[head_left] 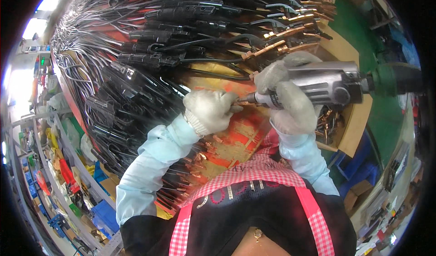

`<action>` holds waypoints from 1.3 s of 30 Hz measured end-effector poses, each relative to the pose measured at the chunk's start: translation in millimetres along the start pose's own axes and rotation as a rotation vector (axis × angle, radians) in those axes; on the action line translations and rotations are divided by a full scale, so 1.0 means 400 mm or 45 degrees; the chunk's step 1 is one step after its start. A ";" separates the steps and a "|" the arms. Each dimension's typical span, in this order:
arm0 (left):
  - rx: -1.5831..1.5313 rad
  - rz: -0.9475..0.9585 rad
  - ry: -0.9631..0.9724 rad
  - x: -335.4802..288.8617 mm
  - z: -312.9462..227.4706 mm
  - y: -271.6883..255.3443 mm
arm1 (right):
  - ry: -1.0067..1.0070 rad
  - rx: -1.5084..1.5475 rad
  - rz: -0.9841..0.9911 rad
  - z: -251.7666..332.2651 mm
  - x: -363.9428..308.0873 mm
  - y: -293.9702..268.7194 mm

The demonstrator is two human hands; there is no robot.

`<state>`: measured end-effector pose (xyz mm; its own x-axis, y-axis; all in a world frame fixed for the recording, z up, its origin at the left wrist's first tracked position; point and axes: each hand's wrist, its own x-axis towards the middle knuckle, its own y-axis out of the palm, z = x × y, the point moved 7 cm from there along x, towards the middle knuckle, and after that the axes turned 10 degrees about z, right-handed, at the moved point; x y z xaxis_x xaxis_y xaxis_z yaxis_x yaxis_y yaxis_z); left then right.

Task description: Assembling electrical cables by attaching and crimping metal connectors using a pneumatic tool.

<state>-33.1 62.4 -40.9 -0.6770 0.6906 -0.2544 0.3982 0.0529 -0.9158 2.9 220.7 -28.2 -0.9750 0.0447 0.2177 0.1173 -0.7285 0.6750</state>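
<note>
Pink-checked apron (256, 176) over a black top fills the bottom centre, nearest the camera. Above it, mid-frame, the gloved left hand (209, 110) pinches a small coppery piece (238, 102), fingers nearly closed; the glove hides much of it, so its exact shape is unclear. From the right, the gloved right hand (290, 94) wraps round a grey power tool (324, 83), its tip pointing left at that piece. Doing this well probably calls for keeping tip and piece in line, a firm pinch, and fingertips clear of anything that spins. Just beyond the right hand, an open cardboard box (355, 126) holds loose dark and coppery metal parts (328, 124). Black clamp handles (195, 10) and pale cables (81, 51) crowd the upper left.
</note>
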 end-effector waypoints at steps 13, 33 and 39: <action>-0.037 -0.081 0.036 -0.010 -0.002 -0.004 | 0.029 -0.486 0.063 0.054 0.041 0.099; -0.137 -0.446 0.257 -0.029 0.032 0.043 | 0.050 -0.283 0.194 0.038 0.030 0.105; -0.040 -0.499 0.196 -0.034 0.011 0.012 | -0.066 -0.257 0.171 0.015 0.032 0.097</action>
<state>-24.8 50.2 -43.4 -0.6817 0.7132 0.1629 0.1492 0.3536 -0.9234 -3.9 197.0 4.9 -0.9416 -0.0304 0.3352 0.2000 -0.8516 0.4845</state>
